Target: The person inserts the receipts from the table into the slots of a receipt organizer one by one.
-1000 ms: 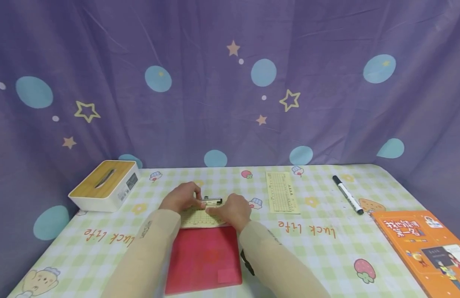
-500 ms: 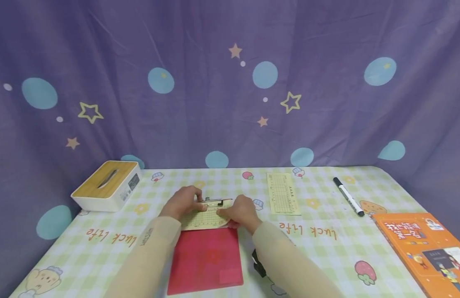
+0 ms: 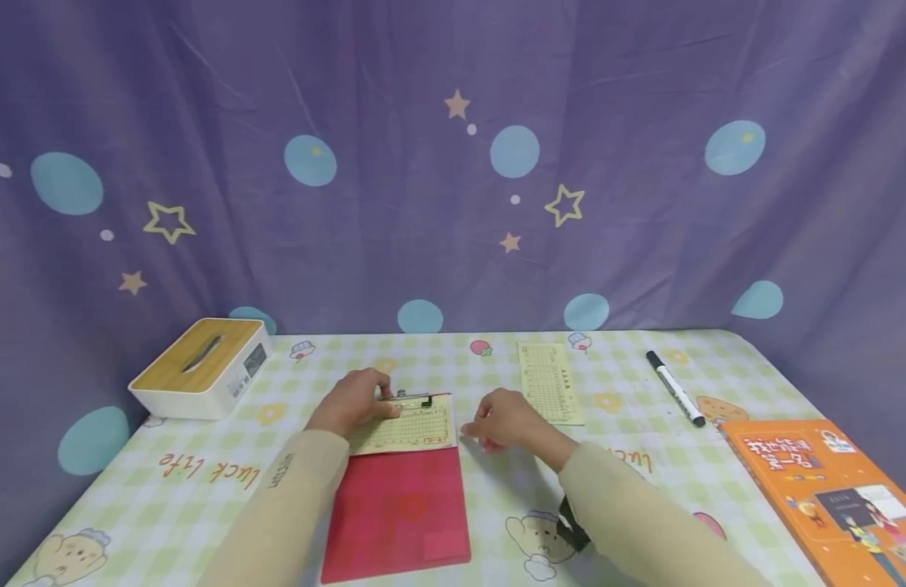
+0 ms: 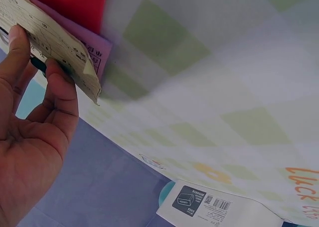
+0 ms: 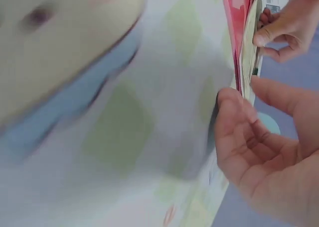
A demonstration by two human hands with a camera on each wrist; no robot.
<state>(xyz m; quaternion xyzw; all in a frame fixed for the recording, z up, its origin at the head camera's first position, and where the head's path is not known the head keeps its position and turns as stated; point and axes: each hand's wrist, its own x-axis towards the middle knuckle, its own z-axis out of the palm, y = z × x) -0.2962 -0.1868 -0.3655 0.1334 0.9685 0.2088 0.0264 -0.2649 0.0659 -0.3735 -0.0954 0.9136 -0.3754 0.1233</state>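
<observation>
A red clip folder (image 3: 401,514) lies on the table, a metal clip (image 3: 423,402) at its far edge. Under the clip is a pad of yellow printed forms (image 3: 416,436); in the left wrist view a pinkish-purple sheet (image 4: 99,50) shows beneath the yellow paper (image 4: 55,43). My left hand (image 3: 355,403) pinches the folder's far-left part by the clip, thumb on top. Just off the folder's right edge is my right hand (image 3: 507,418), its fingers loosely bent and holding nothing. The right wrist view shows this hand (image 5: 264,152) with thumb and fingertips apart, near the folder's corner.
Behind my right hand lies a loose yellow form (image 3: 550,383). A black-and-white marker (image 3: 675,390) and an orange book (image 3: 827,489) are on the right. A white tissue box (image 3: 203,367) with a wooden lid stands at the back left, before the purple curtain (image 3: 394,204).
My right hand has let go of the paper and folder's right side and moved right, uncovering the form's right end. My left hand keeps its pinch by the clip.
</observation>
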